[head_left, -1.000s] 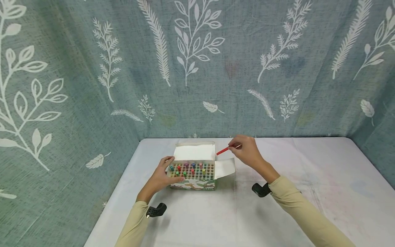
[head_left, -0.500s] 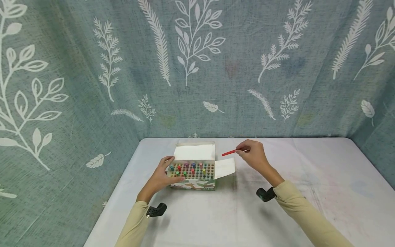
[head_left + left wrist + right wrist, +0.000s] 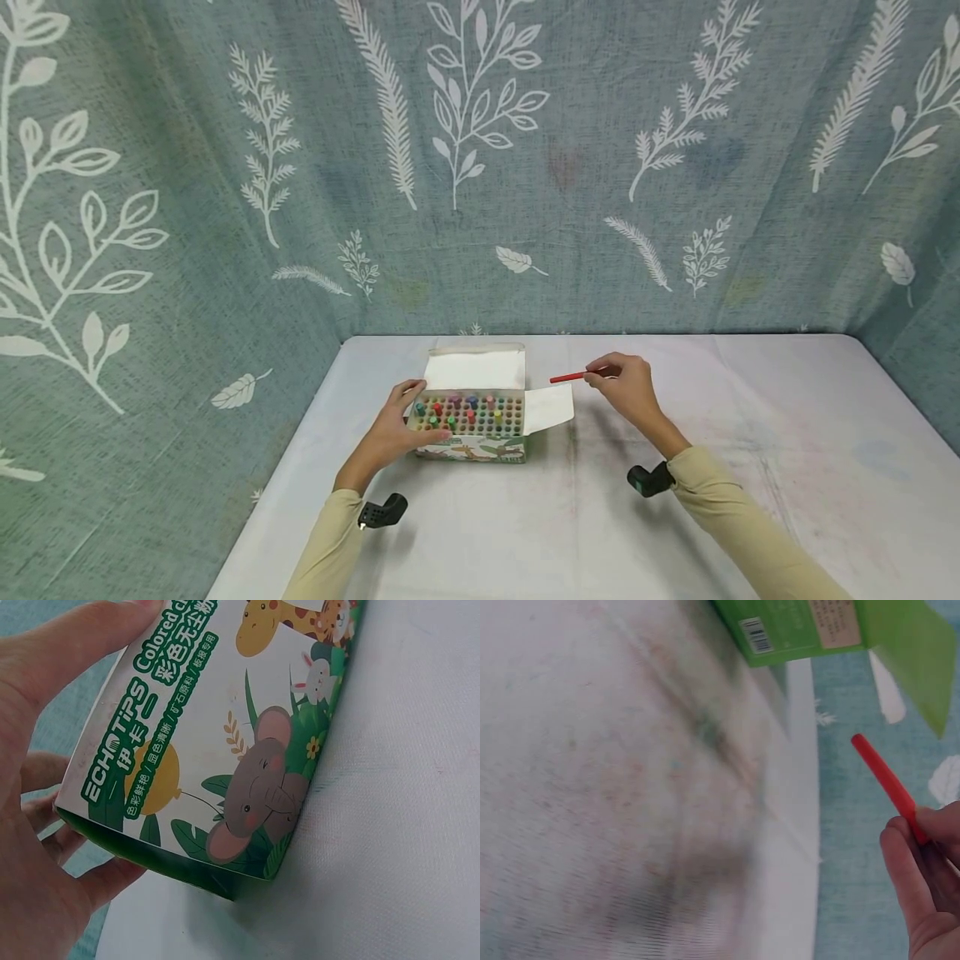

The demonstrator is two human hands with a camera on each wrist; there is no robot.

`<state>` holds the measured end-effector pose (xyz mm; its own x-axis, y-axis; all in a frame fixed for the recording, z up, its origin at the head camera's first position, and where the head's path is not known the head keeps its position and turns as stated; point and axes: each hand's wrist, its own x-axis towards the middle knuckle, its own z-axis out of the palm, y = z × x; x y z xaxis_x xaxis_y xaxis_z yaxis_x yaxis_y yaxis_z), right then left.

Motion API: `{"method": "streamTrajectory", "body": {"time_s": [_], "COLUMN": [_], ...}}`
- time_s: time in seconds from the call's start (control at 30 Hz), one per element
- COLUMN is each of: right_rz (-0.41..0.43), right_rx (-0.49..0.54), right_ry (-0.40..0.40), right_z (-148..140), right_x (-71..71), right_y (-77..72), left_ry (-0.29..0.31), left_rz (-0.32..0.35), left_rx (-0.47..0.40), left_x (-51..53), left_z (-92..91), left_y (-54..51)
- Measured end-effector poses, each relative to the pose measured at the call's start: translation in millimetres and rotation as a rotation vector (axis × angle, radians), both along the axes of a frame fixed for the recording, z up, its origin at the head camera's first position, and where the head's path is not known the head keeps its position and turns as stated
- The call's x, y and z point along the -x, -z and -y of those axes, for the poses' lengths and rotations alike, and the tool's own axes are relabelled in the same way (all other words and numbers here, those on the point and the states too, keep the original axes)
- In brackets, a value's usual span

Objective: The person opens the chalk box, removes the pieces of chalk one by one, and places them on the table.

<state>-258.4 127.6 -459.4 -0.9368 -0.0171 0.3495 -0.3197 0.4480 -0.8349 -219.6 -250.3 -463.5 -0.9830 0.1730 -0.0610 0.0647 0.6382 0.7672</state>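
Observation:
A box of colored chalk stands open on the table, printed with cartoon animals. Several chalk sticks poke up out of its holed insert. My left hand grips the box's left end, thumb along the front and fingers behind, as the box front shows in the left wrist view. To the right of the box, my right hand pinches one end of a red chalk stick between thumb and fingers. The stick points toward the box and is held above the table, apart from it.
The box's white lid is folded back, and a side flap sticks out to the right. A white cloth with faint colored smudges covers the table. Behind it hangs a leaf-patterned curtain.
My right hand has moved right and slightly down, carrying the red chalk stick away from the box; the stick now lies nearly level. The left hand and the box have stayed put.

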Motion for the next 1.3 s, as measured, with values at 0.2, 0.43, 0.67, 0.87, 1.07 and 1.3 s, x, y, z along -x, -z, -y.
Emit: {"method": "streamTrajectory", "body": {"time_s": [0.2, 0.43, 0.67, 0.87, 1.07, 1.3], "right_rz": [0.093, 0.141, 0.176, 0.121, 0.051, 0.050], "right_rx": [0.025, 0.042, 0.035, -0.054, -0.105, -0.158], "right_ry": [0.006, 0.027, 0.036, 0.040, 0.014, 0.023], "right_z": [1, 1, 1, 0, -1, -1], "right_x": [1.3, 4.1, 6.8, 7.3, 8.0, 10.4], "right_y": [13.2, 27.3, 39.1, 45.4, 45.9, 48.3], "left_ry": [-0.001, -0.007, -0.016, -0.004, -0.009, -0.010], "left_rz": [-0.002, -0.004, 0.000, -0.001, -0.001, 0.007], "left_rx": [0.003, 0.005, 0.004, -0.007, -0.021, -0.027], "left_x": [0.9, 0.3, -0.1, 0.6, 1.2, 1.2], "left_z": [2.2, 3.1, 3.8, 3.0, 3.9, 1.5], "left_y": [1.7, 0.7, 1.6, 1.5, 1.6, 1.6]}}
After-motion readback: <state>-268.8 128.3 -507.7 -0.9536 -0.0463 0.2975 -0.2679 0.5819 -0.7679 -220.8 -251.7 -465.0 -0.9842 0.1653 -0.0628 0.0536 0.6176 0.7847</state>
